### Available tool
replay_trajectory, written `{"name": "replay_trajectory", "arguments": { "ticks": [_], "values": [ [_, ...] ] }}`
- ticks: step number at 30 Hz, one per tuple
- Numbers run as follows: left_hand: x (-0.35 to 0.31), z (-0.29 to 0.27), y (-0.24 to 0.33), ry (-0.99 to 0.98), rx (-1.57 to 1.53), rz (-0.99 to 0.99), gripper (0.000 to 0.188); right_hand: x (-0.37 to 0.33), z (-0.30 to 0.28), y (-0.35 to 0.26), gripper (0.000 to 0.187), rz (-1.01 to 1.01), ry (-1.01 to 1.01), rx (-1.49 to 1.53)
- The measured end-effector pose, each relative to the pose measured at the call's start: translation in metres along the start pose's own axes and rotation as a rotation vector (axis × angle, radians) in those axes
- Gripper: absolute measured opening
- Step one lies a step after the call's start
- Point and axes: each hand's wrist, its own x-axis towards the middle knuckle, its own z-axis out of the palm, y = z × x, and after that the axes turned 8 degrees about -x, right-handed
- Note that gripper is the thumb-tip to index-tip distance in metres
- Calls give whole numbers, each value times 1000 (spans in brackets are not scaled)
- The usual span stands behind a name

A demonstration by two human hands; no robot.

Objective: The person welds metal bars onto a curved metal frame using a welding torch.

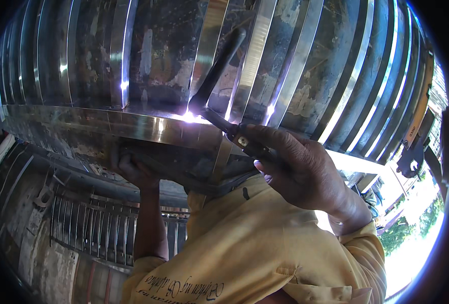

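My right hand [305,167] is closed round the handle of a TIG welding torch [217,119], with the index finger stretched along it. The torch's long black back cap [227,55] points up and away. At its tip a bright white-violet arc glows where an upright flat metal bar meets the long shiny metal rail [138,126] of a grille. My left hand [130,167] is in shadow below the rail, near the work surface's close edge. Its fingers look curled; whatever they grip is hidden.
Several parallel shiny bars [120,55] run away from the rail over a dark, stained metal table [158,61]. A clamp-like dark metal part [412,159] sits at the right edge. Behind me at lower left stands another barred metal panel [90,228]. Strong daylight comes from the right.
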Motion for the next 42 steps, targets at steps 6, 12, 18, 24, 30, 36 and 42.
{"name": "replay_trajectory", "arguments": {
  "ticks": [6, 12, 18, 24, 30, 36, 42],
  "values": [
    [6, -4, 1, -123, -56, -77, 33, 3, -3, 2, 53, -27, 18, 6],
    [11, 1, 7, -6, -49, 119, 33, 0, -11, -5, 53, 54, -13, -23],
    [11, 2, 7, 10, -21, 130, 36, 3, -9, -4, 52, -16, -41, -80],
    [10, 1, 6, -13, -26, 108, 37, 1, -11, -7, 53, 79, -51, 33],
    [12, 1, 8, -19, -22, 104, 38, 0, -7, -3, 52, 0, -10, -11],
    [13, 0, 5, -33, -1, 116, 37, 2, -15, -12, 54, 37, -45, 20],
    [14, 3, 8, 1, -20, 151, 35, -2, -8, -3, 54, -5, -8, -42]
  ]
}}
